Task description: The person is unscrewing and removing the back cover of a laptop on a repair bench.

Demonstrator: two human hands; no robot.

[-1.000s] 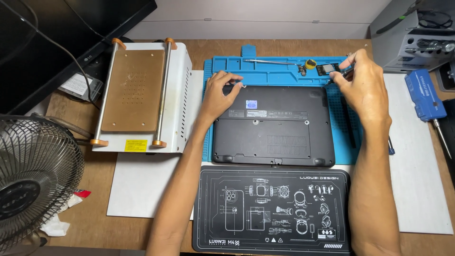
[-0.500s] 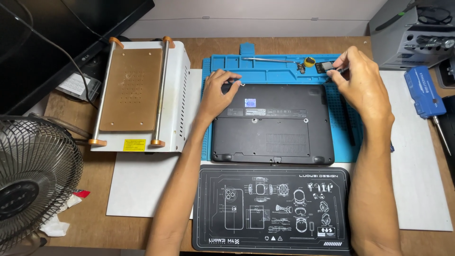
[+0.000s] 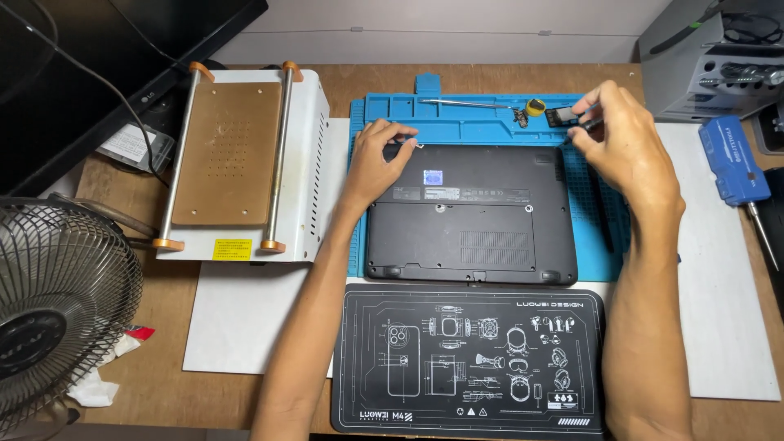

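Lying bottom-up on the blue mat (image 3: 604,253), the black laptop (image 3: 471,214) presents as rigid, fairly heavy and smooth; it is best lifted by its two side edges. The left hand (image 3: 377,159) curls its fingers on the far-left corner. The right hand (image 3: 625,143) pinches a thin dark tool (image 3: 581,128) at the far-right corner.

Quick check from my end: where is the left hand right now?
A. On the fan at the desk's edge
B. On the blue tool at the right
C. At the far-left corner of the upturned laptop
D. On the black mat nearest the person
C: the left hand rests its fingers on the far-left corner of the black laptop, which lies bottom-up on the blue mat.
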